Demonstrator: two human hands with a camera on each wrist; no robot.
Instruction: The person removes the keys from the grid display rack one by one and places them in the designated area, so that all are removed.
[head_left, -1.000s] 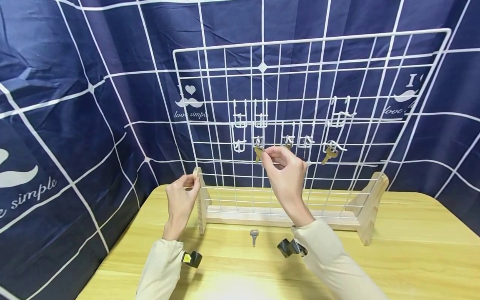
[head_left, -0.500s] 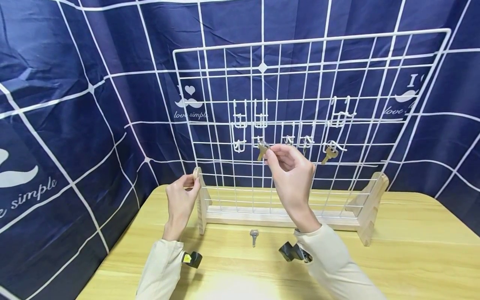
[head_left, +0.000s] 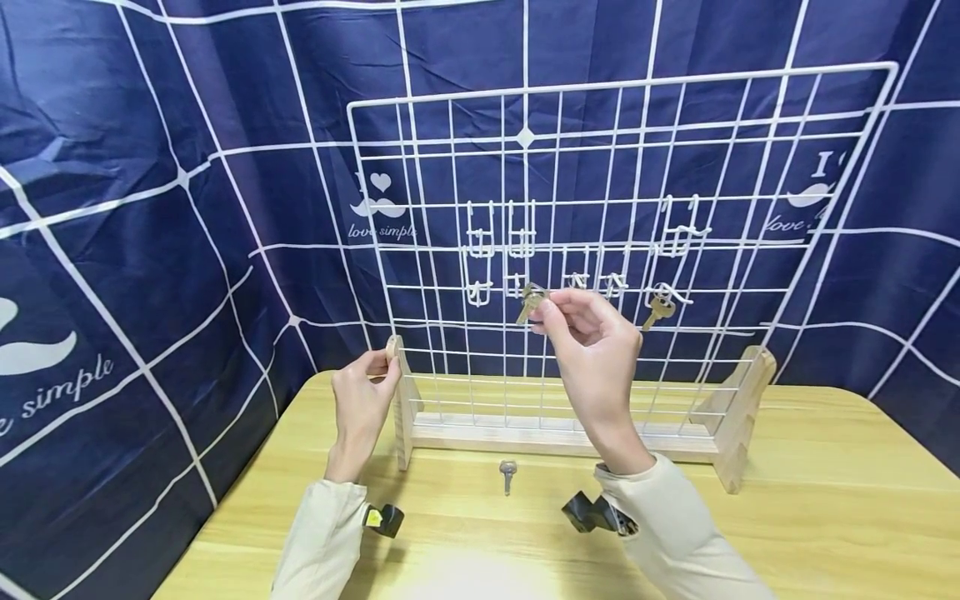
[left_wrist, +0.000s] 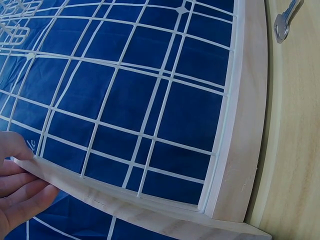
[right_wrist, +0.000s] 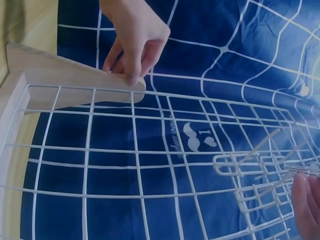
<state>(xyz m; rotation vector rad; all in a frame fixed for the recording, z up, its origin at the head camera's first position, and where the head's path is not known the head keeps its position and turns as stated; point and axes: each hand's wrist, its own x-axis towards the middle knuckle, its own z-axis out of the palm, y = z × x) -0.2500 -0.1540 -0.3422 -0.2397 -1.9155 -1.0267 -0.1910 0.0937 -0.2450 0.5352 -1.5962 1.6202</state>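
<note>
Your right hand [head_left: 600, 354] has its fingers pinched on a brass-coloured key [head_left: 529, 302] near a wire hook [head_left: 516, 284], blade left free; your left hand [head_left: 363, 398] grips the wooden upright [head_left: 404, 417], likely steadying the grid [head_left: 622, 84].

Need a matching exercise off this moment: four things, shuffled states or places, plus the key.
Column one:
1. left hand
2. right hand
3. grey key
4. wire grid

Column two:
A. lying on the table
B. pinching a brass-coloured key
C. white, standing in the wooden stand
D. gripping one end piece of the wooden stand

Pairs: 1-D, 2-B, 3-A, 4-C
</note>
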